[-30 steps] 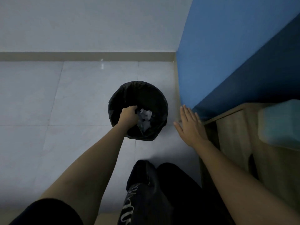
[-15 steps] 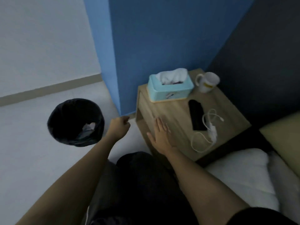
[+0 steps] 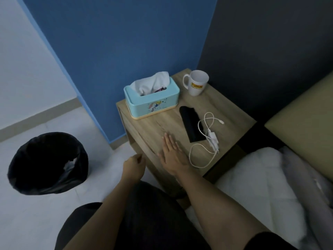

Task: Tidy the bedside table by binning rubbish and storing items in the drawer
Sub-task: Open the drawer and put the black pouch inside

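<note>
Neither hand gripped anything. The right hand [image 3: 172, 156] lay flat, fingers extended and held together, palm down on the near left part of the bedside table [image 3: 225, 107]. The left hand [image 3: 133, 166] hung loosely curled in the air just beside the table's front left edge, its fingers bent inward around nothing visible.

On the wooden tabletop stood a light blue tissue box [image 3: 152, 98] at the rear left, white tissue rising from its slot, and a white mug [image 3: 197, 84] with a yellow label at the rear corner, apart from the box. A flat black object [image 3: 190, 126], possibly a phone or case, lay near the middle of the top. A white charger with its coiled cable [image 3: 207, 141] lay just to the right of it, the cable crossing its near end and looping toward the right hand without touching it.

On the pale floor [image 3: 45, 222], well to the left of the table, stood the black-lined bin [image 3: 48, 163], with crumpled pale rubbish [image 3: 71, 164] visible inside. A white pillow [image 3: 261, 186] lay at lower right.
</note>
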